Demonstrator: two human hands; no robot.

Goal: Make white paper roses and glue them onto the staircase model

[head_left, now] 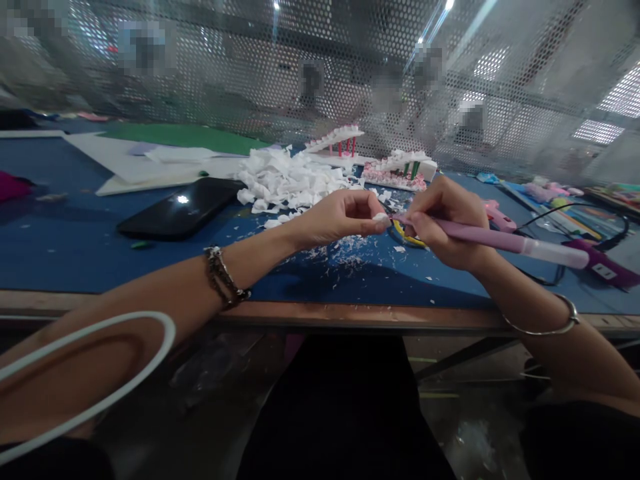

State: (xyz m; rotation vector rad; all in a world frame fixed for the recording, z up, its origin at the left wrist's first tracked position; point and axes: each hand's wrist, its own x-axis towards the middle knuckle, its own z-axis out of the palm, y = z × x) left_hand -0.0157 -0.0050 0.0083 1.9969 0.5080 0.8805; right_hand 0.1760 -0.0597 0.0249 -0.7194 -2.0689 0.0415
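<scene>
My left hand (340, 217) is closed in a pinch on a small white piece (381, 217) held above the blue table (75, 240). My right hand (443, 220) is wrapped round a long lilac pen-like tool (505, 241), whose tip touches the white piece. Its pale rear end sticks out to the right. A yellow loop (400, 233) lies on the table just under both hands. White crumbs (345, 250) are scattered below them.
A heap of white cut pieces (290, 180) lies behind my hands. A black phone (177, 210) rests at left, near white and green sheets (150, 157). Small white models (397, 170) stand at the back. Cables and coloured tools (575, 220) fill the right. A perforated metal screen (320, 80) closes the far side.
</scene>
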